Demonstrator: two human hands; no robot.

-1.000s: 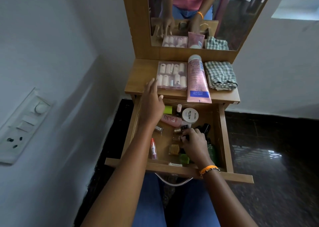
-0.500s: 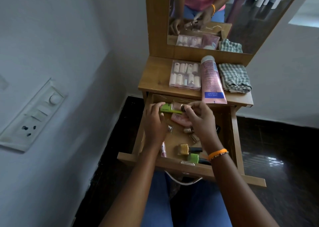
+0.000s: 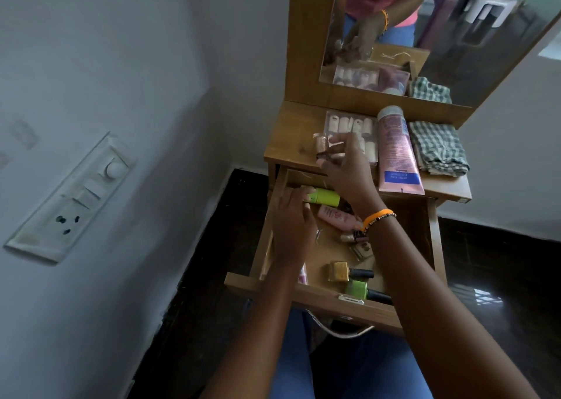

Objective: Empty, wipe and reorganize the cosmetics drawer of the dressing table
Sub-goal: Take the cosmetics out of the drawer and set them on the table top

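Observation:
The wooden drawer (image 3: 431,247) of the dressing table stands pulled out. Inside lie a lime green tube (image 3: 326,196), a pink bottle (image 3: 337,218), a gold nail polish (image 3: 338,271), a green nail polish (image 3: 358,289) and other small bottles. My right hand (image 3: 346,168) is raised over the tabletop (image 3: 285,143), shut on a few small beige bottles (image 3: 323,147). My left hand (image 3: 291,222) rests in the drawer's back left, fingers around the end of the green tube.
On the tabletop lie a clear box of false nails (image 3: 349,125), a pink lotion tube (image 3: 396,152) and a folded checked cloth (image 3: 438,148). A mirror (image 3: 440,34) rises behind. A wall with a switchboard (image 3: 73,198) is at the left; dark floor surrounds the table.
My right hand has lifted out of the drawer with small bottles and moved up over the tabletop. My left hand stays on the green tube.

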